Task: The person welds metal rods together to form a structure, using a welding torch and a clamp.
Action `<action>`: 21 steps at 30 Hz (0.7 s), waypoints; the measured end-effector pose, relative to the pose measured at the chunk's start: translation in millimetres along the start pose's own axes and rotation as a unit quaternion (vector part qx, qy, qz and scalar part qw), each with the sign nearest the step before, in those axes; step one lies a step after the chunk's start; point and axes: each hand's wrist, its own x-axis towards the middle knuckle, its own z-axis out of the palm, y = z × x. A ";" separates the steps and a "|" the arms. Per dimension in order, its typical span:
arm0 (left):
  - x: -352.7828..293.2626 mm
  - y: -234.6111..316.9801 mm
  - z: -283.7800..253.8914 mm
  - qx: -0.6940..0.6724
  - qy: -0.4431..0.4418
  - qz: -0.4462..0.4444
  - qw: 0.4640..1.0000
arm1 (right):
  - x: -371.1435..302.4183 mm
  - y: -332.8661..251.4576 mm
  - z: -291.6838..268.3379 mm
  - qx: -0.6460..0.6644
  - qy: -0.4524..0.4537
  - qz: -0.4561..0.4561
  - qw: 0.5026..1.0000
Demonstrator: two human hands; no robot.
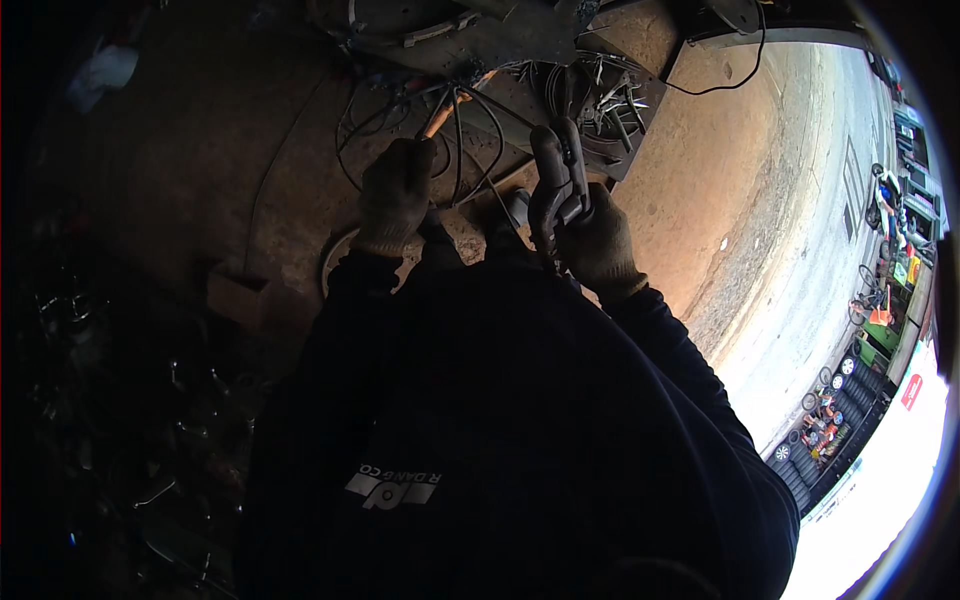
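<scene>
My gloved left hand [395, 195] is closed round the near end of a slim orange stick-like tool [440, 118]. Its far end runs under the dark metal workpiece [440, 50] at the top, so I cannot make out its kind. In my gloved right hand [600, 240], also closed, is a thick dark metal piece [548, 190]. Two rounded prongs rise from it, and its lower part curves down beside the fingers. Thin dark cables [490, 125] loop between the hands and the workpiece.
A dark tray [620, 150] holding metal rods and scraps stands beyond my right hand. On the floor at left is a small box-like block [237, 295]. Shiny metal parts [160, 490] lie in shadow, lower left. The road [800, 250] runs along the right, with a motorcycle [880, 205] across it.
</scene>
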 end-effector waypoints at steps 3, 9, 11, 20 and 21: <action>2.4 3.6 -2.7 -0.008 0.002 0.022 1.000 | -0.1 2.4 -1.1 -0.001 0.000 -0.012 1.000; 2.6 3.6 -2.6 -0.007 0.001 0.019 1.000 | 1.4 2.3 -0.3 -0.012 0.003 -0.032 0.999; 0.8 3.2 -2.1 -0.008 0.005 0.017 1.000 | -0.4 1.8 0.1 -0.012 -0.003 -0.012 1.000; -8.7 4.7 3.3 -0.098 0.055 -0.118 0.987 | 3.8 23.5 2.7 0.007 -0.007 -0.222 0.975; -9.7 3.0 1.1 -0.110 0.036 -0.114 0.987 | 0.3 25.7 3.6 0.016 -0.011 -0.212 0.977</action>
